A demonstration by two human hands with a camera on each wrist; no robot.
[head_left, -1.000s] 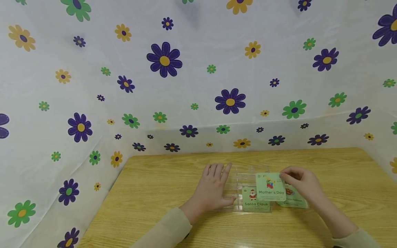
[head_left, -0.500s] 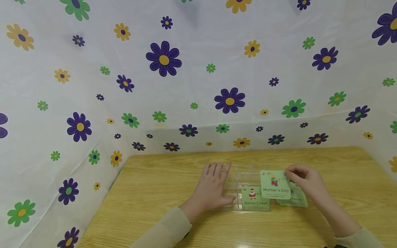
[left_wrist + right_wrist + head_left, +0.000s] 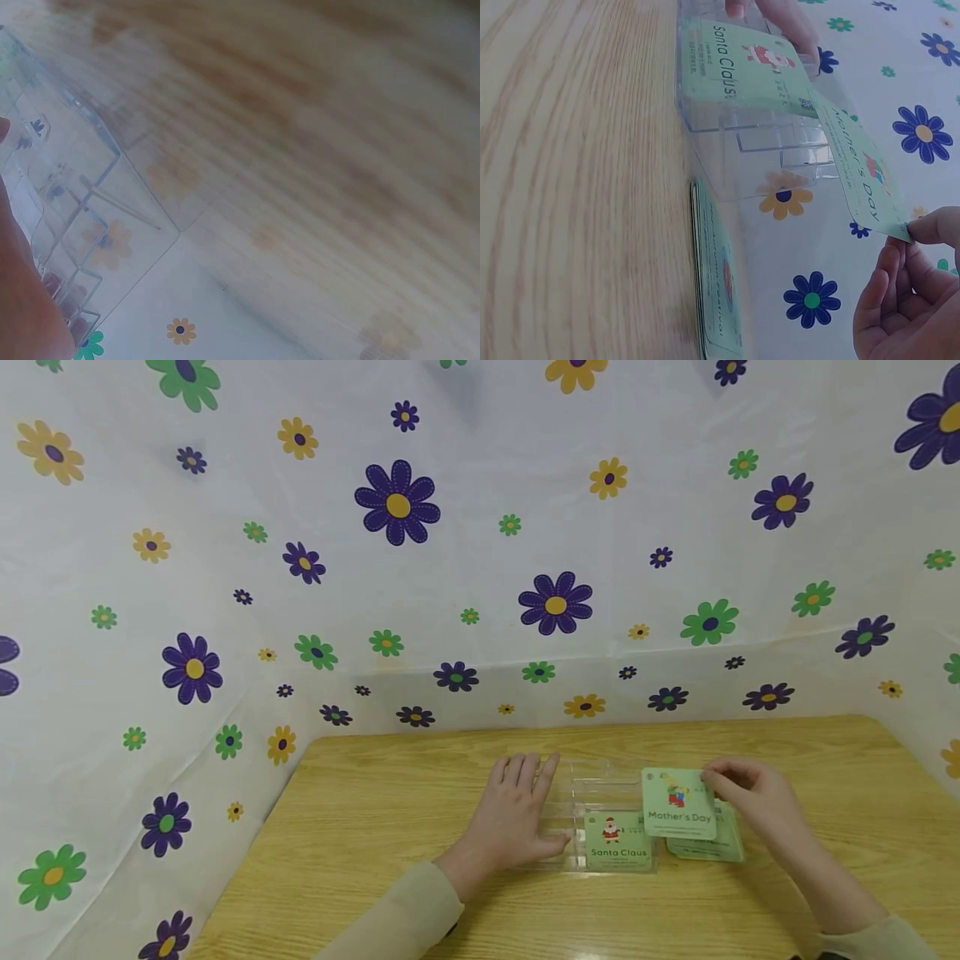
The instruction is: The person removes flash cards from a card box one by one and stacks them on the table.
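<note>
A clear plastic card holder [image 3: 592,789] stands on the wooden table [image 3: 390,810], with a green "Santa Claus" card [image 3: 618,843] upright in its front slot. My left hand [image 3: 517,814] lies flat against the holder's left side, fingers straight. My right hand [image 3: 718,782] pinches the corner of a green "Mother's Day" card [image 3: 678,804], held in the air just right of the holder. In the right wrist view that card [image 3: 859,176] hangs tilted from my fingertips [image 3: 919,229], beside the holder [image 3: 757,142]. A small stack of green cards [image 3: 712,845] lies on the table under my right hand.
A white sheet with purple, green and yellow flowers [image 3: 480,568] walls the table at the back and both sides. In the left wrist view the holder's clear slots [image 3: 75,195] show blurred over the wood. Bare wood spreads left of and behind the holder.
My right hand has carried the "Mother's Day" card a little to the right and slightly up, away from the front of the "Santa Claus" card. My left hand has stayed still.
</note>
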